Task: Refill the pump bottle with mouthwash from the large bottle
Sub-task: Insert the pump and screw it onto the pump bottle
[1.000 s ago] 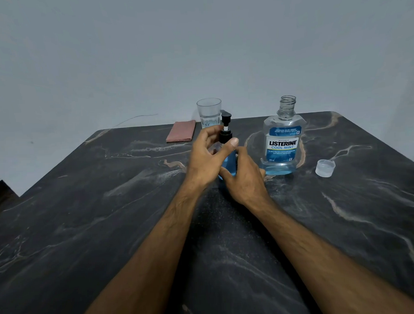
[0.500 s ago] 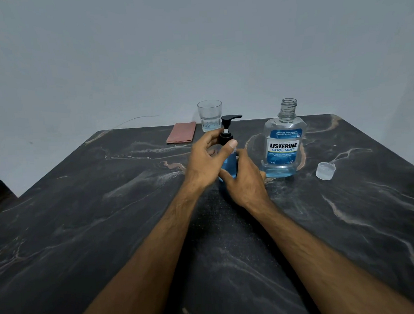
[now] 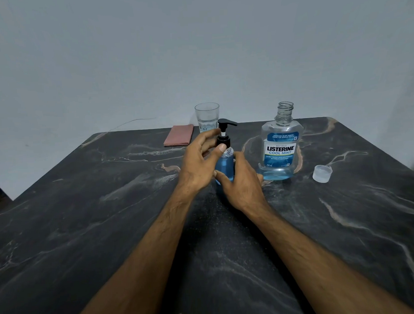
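The small pump bottle [image 3: 224,166] stands upright mid-table, filled with blue mouthwash, its black pump head [image 3: 224,130] seated on top with the nozzle pointing right. My left hand [image 3: 198,162] has thumb and fingers around the black pump collar. My right hand [image 3: 241,181] wraps the bottle's lower body from the right. The large Listerine bottle [image 3: 280,146] stands uncapped just to the right, with a shallow layer of blue liquid at its bottom. Its clear cap [image 3: 322,173] lies on the table farther right.
A glass [image 3: 207,117] with some water stands behind the pump bottle near the far edge of the dark marble table [image 3: 85,208]. A folded pink cloth [image 3: 179,138] lies to its left. A grey wall rises behind.
The pump nozzle has turned from facing away to pointing right, as my left hand twists the collar. My right hand and the bottle stay in place.
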